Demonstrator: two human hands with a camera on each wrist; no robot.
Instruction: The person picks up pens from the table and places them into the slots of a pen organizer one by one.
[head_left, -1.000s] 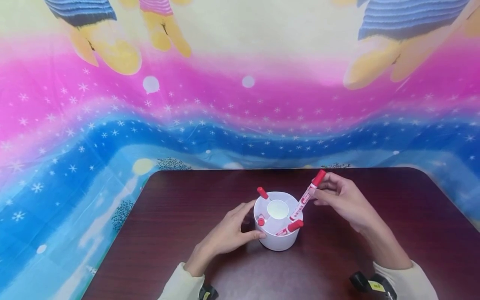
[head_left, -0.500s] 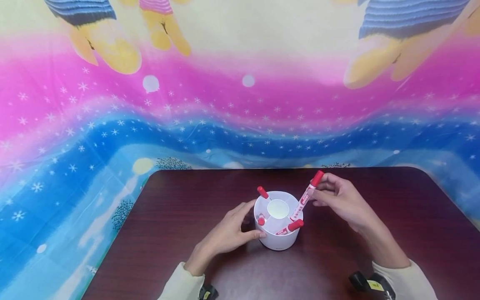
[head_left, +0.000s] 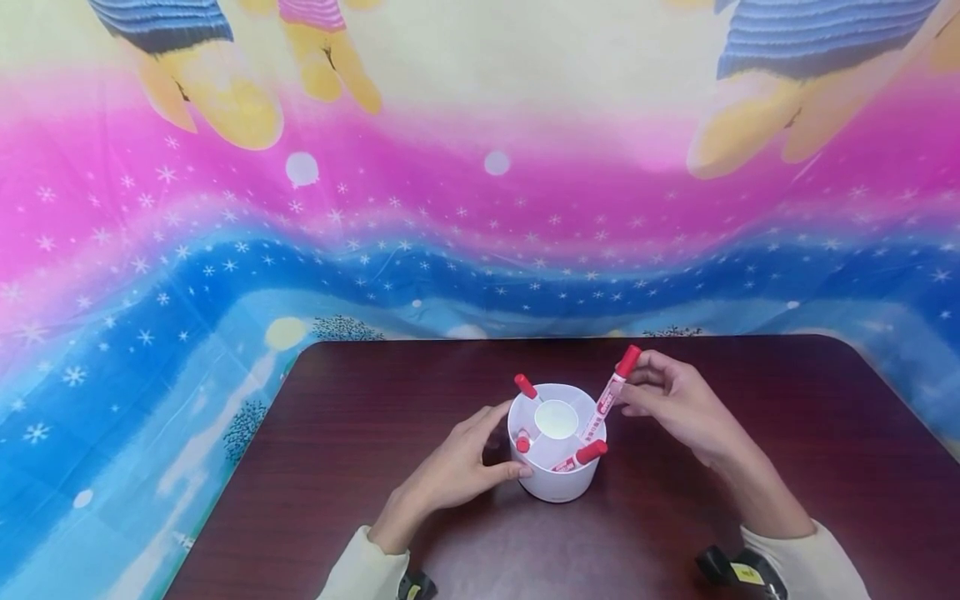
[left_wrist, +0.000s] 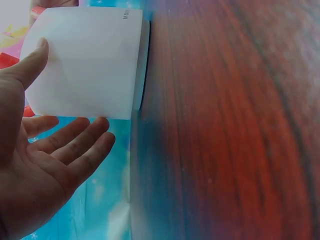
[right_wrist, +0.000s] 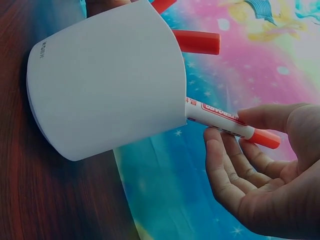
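In the head view a white round pen holder (head_left: 558,487) with a pale round centre and dividers stands on the table. My left hand (head_left: 452,468) holds its left side, thumb on the front wall and fingers around the far side. My right hand (head_left: 686,410) pinches a red-capped whiteboard marker (head_left: 604,398) between thumb and fingertips. That marker leans to the right, its lower end inside the right compartment and its cap up. Other red-capped markers sit in the holder: one at the back (head_left: 526,385), one at the left (head_left: 522,443), one at the front right (head_left: 588,452).
The dark wood-grain table (head_left: 360,392) has rounded far corners. Behind it hangs a printed cloth (head_left: 465,208) with pink and blue bands and snowflakes. Black wrist straps (head_left: 738,571) show below the light sleeves.
My right hand and its marker have moved slightly left and down, and the marker has sunk a little deeper into the holder. My left hand and the holder have stayed still.
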